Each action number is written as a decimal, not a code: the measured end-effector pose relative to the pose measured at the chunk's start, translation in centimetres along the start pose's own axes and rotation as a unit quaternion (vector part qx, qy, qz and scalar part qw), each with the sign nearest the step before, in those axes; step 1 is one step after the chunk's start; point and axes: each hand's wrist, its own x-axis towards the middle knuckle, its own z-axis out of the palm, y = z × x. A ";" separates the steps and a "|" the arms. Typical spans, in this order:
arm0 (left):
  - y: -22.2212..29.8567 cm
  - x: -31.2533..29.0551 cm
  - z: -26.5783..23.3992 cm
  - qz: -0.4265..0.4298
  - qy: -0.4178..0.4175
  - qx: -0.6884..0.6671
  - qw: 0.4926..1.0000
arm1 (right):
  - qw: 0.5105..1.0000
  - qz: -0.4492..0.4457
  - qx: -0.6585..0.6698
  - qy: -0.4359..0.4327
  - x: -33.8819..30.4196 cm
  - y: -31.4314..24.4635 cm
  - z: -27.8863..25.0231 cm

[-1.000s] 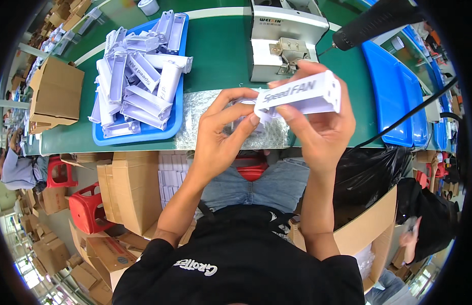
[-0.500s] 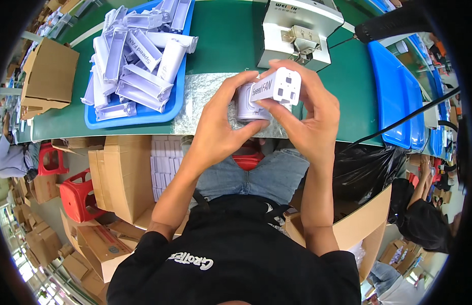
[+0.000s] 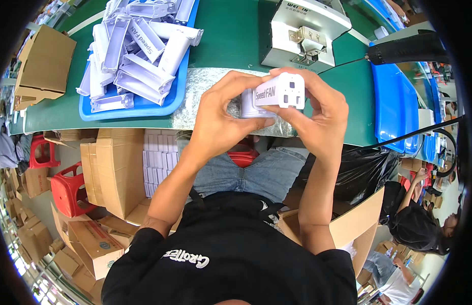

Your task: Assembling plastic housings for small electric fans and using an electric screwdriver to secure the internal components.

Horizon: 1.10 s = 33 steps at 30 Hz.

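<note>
Between both hands, just above the near edge of the green table (image 3: 228, 43), is a white plastic handheld fan (image 3: 266, 95) with grey print along its handle. My left hand (image 3: 215, 114) is curled round its rounded part, thumb below and fingers above. My right hand (image 3: 325, 109) grips the handle end, thumb underneath and fingers over the top. Several small square openings show in the end face turned to the right. The far side of the fan is hidden by my fingers. Below it lies a clear plastic sheet (image 3: 187, 104) on the table.
On the left, a blue tray (image 3: 177, 99) holds a heap of white handle shells (image 3: 116, 43). A white metal machine (image 3: 322, 20) stands beyond my hands. To the right are a black electric screwdriver (image 3: 406, 48), blue trays (image 3: 386, 91) and a black cable. An open carton (image 3: 48, 66) sits far left.
The fan has turned slightly, so its printed side and end face lie more level. Both hands keep their hold. The whole view has shifted a little.
</note>
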 end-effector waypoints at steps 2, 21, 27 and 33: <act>0.2 0.1 0.0 0.011 0.006 0.004 1.000 | 0.998 0.036 0.056 0.002 0.0 -0.3 -0.2; 0.9 -0.3 1.9 0.009 0.002 0.035 0.999 | 0.968 -0.035 -0.013 0.249 -3.9 0.6 2.1; 1.7 -0.3 1.5 0.070 0.024 0.040 0.996 | 0.957 0.025 0.160 0.240 -3.4 -0.2 0.4; 1.6 -0.4 1.7 0.072 0.023 -0.079 0.994 | 0.974 -0.085 0.156 0.142 -2.3 -0.3 -0.5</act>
